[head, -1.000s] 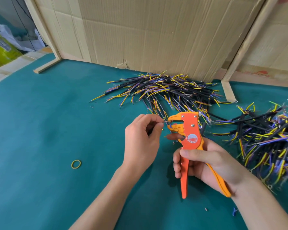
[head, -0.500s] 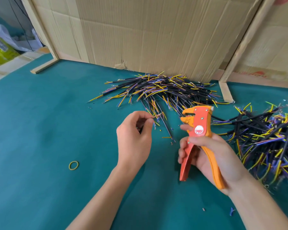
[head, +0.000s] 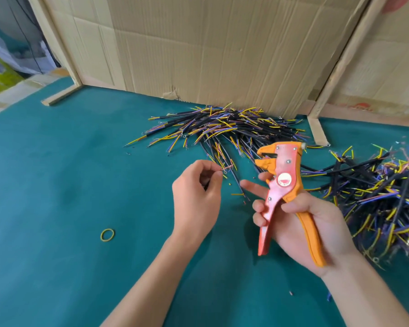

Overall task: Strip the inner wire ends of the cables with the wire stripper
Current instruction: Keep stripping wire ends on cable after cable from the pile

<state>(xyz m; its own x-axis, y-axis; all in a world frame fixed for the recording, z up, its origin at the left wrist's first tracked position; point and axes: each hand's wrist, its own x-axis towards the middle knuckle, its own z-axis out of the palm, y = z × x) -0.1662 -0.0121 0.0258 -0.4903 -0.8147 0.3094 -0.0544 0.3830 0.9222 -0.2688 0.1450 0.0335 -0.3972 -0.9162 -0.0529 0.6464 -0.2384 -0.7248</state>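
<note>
right hand (head: pixel 309 223) grips the upright wire stripper (head: pixel 285 185), jaws pointing left; left hand (head: pixel 196 197) pinches a thin wire end (head: pixel 226 168).

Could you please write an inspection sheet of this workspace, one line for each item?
Surface: teal mat with small offcuts of wire.
Job's things: orange wire stripper, head up, off the mat.
Clutter: yellow rubber band lying alone.
Grippers: left hand pinches thin wire ends; right hand grips the stripper's handles.
Cables: far pile by the cardboard; right pile at the mat's edge.
Surroundings: cardboard wall, wooden strips.
</note>
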